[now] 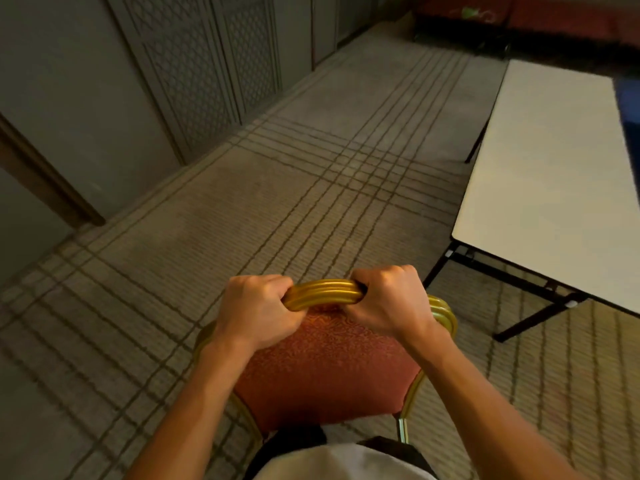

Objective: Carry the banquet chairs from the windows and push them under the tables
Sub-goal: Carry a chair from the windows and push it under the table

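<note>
A banquet chair (pixel 322 368) with red patterned upholstery and a ribbed gold metal frame fills the lower middle, seen from above and behind its backrest. My left hand (pixel 258 311) grips the left side of the gold top rail. On the right side of that rail my right hand (pixel 388 301) is closed. Both fists sit close together with a short stretch of rail showing between them. A white folding table (pixel 554 174) with black legs stands to the right, its near corner just right of the chair. The chair's seat and front legs are hidden.
Beige carpet (pixel 294 188) with dark crossing stripes stretches ahead. A grey panelled wall (pixel 194 74) with lattice doors runs along the left. Dark red furniture (pixel 554 22) lines the far right corner. A blue object (pixel 628 109) shows beyond the table's far edge.
</note>
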`<move>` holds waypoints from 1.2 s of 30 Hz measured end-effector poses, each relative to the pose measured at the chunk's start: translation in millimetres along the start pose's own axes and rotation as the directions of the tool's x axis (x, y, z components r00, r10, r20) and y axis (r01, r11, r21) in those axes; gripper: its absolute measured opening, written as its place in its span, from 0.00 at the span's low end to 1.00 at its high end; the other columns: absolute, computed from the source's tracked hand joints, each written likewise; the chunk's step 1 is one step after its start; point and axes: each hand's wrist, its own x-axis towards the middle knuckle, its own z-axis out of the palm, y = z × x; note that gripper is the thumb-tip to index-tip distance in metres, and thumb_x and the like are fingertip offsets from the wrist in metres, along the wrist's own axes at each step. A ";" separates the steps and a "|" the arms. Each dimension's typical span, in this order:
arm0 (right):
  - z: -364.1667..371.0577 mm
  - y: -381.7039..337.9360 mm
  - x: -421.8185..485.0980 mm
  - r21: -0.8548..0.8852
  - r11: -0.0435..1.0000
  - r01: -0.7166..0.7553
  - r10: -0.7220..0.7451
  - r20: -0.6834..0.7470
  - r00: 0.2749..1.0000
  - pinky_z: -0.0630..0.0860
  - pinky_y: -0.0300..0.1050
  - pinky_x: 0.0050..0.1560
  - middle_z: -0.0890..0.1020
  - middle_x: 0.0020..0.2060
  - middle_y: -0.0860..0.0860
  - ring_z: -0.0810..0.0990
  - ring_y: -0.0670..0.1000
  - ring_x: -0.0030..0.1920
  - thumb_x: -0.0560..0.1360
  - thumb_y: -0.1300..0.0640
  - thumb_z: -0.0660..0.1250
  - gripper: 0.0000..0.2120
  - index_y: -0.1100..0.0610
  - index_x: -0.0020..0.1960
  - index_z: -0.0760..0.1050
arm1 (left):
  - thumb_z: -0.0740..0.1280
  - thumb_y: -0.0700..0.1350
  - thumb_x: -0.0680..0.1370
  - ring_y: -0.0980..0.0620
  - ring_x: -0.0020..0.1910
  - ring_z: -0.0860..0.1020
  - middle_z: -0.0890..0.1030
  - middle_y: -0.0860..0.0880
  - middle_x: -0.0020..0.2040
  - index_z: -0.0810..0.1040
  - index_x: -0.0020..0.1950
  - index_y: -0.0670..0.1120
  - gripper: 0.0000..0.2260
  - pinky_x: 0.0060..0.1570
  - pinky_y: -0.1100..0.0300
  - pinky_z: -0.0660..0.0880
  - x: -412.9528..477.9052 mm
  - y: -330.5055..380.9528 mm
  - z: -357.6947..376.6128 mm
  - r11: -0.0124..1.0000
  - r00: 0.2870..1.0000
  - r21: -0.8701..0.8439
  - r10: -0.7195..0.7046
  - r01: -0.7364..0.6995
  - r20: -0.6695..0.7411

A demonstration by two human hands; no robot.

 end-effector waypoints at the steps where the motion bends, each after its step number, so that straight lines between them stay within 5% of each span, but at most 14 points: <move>1: 2.4 2.3 19.0 -0.011 1.000 -0.008 0.008 -0.017 1.000 0.69 0.42 0.29 0.76 0.24 0.46 0.76 0.53 0.24 0.67 0.44 0.73 0.15 0.52 0.31 0.72 | 0.68 0.54 0.68 0.43 0.26 0.76 0.75 0.49 0.26 0.72 0.28 0.47 0.14 0.27 0.56 0.69 20.5 -12.4 2.6 1.000 1.000 -0.009 0.017 -0.017 -0.010; 7: 12.9 38.3 113.9 -0.023 0.997 -0.070 0.068 -0.062 0.996 0.71 0.44 0.27 0.76 0.24 0.46 0.76 0.52 0.24 0.66 0.47 0.76 0.16 0.52 0.30 0.72 | 0.72 0.51 0.67 0.44 0.26 0.76 0.75 0.50 0.26 0.72 0.28 0.48 0.14 0.27 0.57 0.68 131.0 -63.3 22.9 0.994 0.995 -0.050 0.097 -0.095 0.031; 14: 61.9 125.1 215.6 -0.036 0.990 -0.136 0.132 -0.110 0.985 0.72 0.44 0.28 0.76 0.24 0.46 0.76 0.52 0.24 0.69 0.43 0.68 0.15 0.51 0.30 0.71 | 0.75 0.50 0.67 0.47 0.25 0.75 0.74 0.52 0.26 0.73 0.28 0.49 0.13 0.28 0.58 0.68 264.2 -112.3 96.4 0.981 0.981 -0.089 0.180 -0.173 0.068; 21: 96.4 221.9 328.1 -0.040 0.983 -0.180 0.175 -0.100 0.979 0.72 0.44 0.29 0.78 0.24 0.48 0.78 0.55 0.26 0.66 0.41 0.64 0.15 0.51 0.30 0.71 | 0.68 0.55 0.70 0.48 0.26 0.76 0.75 0.52 0.26 0.72 0.28 0.49 0.14 0.29 0.59 0.68 397.9 -146.5 160.2 0.977 0.977 -0.084 0.200 -0.194 0.071; 36: 166.4 386.4 525.2 -0.069 0.967 -0.247 0.242 -0.074 0.967 0.74 0.44 0.29 0.78 0.25 0.47 0.78 0.53 0.26 0.68 0.40 0.66 0.16 0.50 0.30 0.71 | 0.74 0.52 0.68 0.50 0.26 0.73 0.74 0.54 0.27 0.73 0.29 0.49 0.14 0.30 0.60 0.66 628.9 -227.5 302.3 0.965 0.969 -0.194 0.204 -0.175 0.138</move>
